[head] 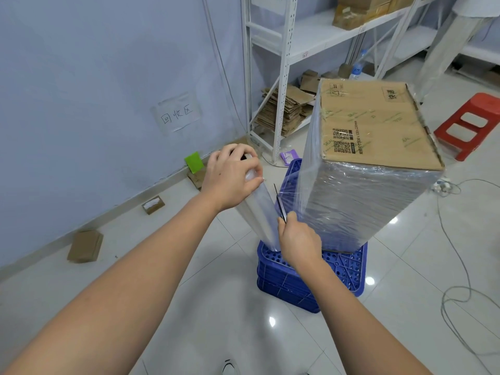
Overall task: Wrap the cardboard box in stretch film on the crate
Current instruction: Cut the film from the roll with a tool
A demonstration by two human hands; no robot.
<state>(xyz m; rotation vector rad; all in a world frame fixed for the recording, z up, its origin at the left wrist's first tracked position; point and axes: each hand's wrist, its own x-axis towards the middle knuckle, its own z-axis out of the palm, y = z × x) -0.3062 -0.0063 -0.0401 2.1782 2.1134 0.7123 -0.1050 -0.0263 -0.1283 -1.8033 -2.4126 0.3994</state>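
The cardboard box (376, 123) is standing tall on end on the blue crate (349, 266), sides already covered in stretch film, top face bare with the QR codes showing.

The left hand (232, 177) is gripping the top end of the stretch film roll (259, 212), fingers curled down over the cap. The roll is leaning with its lower end sitting on the crate's near-left corner. Just right of that grip, a stretched sheet of film (292, 193) is running across to the box's near edge.

The right hand (299, 243) is closed around the handles of a pair of scissors (280, 204), with the blades pointing up right at that film sheet, between roll and box. Can't tell how far apart the blades are, too thin from this angle.

Stuff around: beyond the left hand there's a white shelving rack (281, 77) with a pile of flattened cardboard (284, 112) on the bottom shelf. Left of it, along the wall, a green card (194, 161) and a couple of small boxes (85, 246) are lying on the floor. Way off to the right of the box a red stool (470, 123) is sitting, and grey cables (457, 293) are looping over the tiles.
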